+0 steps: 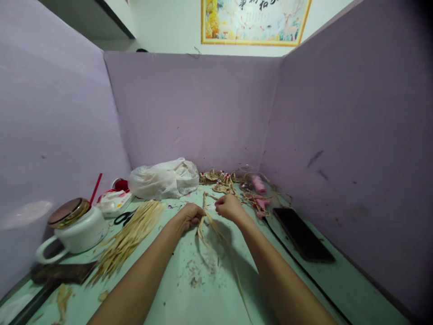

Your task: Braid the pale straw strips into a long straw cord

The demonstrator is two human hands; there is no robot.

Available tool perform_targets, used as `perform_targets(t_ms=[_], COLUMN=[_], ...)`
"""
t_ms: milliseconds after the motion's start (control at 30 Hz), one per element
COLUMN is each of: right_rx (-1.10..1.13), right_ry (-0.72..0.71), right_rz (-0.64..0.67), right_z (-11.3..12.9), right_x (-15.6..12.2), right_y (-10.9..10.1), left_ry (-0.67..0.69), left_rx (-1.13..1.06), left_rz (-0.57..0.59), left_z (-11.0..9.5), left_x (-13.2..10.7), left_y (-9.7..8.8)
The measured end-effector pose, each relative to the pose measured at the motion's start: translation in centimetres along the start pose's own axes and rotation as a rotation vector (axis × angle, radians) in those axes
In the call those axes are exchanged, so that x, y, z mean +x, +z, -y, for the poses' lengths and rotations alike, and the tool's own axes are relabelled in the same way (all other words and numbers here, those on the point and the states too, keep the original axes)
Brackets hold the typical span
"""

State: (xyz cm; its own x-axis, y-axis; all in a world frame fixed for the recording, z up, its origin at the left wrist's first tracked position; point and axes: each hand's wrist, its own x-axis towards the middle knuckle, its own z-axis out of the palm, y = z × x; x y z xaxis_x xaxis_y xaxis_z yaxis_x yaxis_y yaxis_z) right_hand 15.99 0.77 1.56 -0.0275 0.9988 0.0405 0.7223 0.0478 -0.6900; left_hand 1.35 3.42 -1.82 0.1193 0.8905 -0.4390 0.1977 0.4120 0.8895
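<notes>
Both my hands meet over the middle of a pale green table (pixel 189 289). My left hand (pixel 188 215) is closed, pinching pale straw strands (pixel 207 222) that hang down and trail toward me. My right hand (pixel 228 206) is closed too, gripping the upper end of the same strands just to the right. The strands loop between the two hands and one long strip runs down across the table.
A bundle of straw strips (pixel 130 237) lies at left beside black scissors (pixel 124 217) and a white lidded mug (pixel 76 228). A white plastic bag (pixel 164 178), small woven straw pieces (pixel 219 180), a pink spool (pixel 259 184) and a dark phone (pixel 302 234) lie further back. Purple partition walls enclose the table.
</notes>
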Motion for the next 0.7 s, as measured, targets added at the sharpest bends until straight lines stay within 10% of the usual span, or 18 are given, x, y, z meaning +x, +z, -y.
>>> perform_targets(t_ms=[333, 700], right_rx=[0.557, 0.548], right_ry=[0.156, 0.116], right_rz=[0.211, 0.013], right_z=[-1.1, -2.7], right_x=[0.5, 1.3], right_y=[4.4, 6.0], left_ry=[0.134, 0.232], left_rx=[0.047, 0.225], left_rz=[0.061, -0.026], left_z=[0.4, 0.1], left_x=[-0.3, -0.9], left_y=[0.1, 0.6])
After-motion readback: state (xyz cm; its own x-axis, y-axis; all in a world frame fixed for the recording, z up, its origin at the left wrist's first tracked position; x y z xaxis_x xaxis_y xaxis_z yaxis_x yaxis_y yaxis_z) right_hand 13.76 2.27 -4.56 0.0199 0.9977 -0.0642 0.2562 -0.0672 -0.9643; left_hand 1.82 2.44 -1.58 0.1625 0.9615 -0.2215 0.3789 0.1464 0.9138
